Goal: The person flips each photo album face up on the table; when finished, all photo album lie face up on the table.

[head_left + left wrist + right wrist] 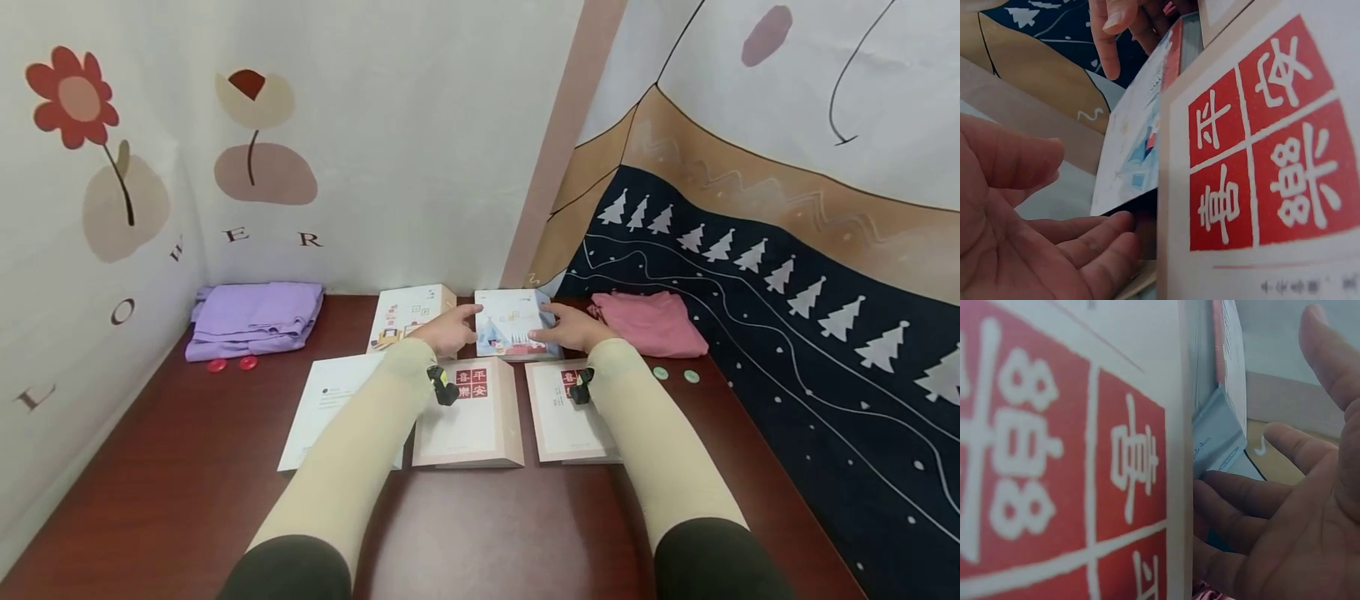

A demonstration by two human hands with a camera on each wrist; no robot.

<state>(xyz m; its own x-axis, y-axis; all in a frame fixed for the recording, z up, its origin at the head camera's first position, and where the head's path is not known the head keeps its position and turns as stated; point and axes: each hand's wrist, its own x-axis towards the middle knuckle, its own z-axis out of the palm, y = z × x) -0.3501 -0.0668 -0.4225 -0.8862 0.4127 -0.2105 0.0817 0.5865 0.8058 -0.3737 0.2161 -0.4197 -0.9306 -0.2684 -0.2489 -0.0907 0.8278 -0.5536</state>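
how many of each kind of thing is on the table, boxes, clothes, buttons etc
Boxes: 4, the light blue box held by the left hand and right hand, a cream box, two boxes with red squares
White sheet: 1
Folded cloths: 2, purple and pink
Red discs: 2
Green discs: 2
Total: 11

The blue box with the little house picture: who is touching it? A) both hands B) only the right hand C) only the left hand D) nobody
A: the left hand and the right hand each hold one side of the blue box.
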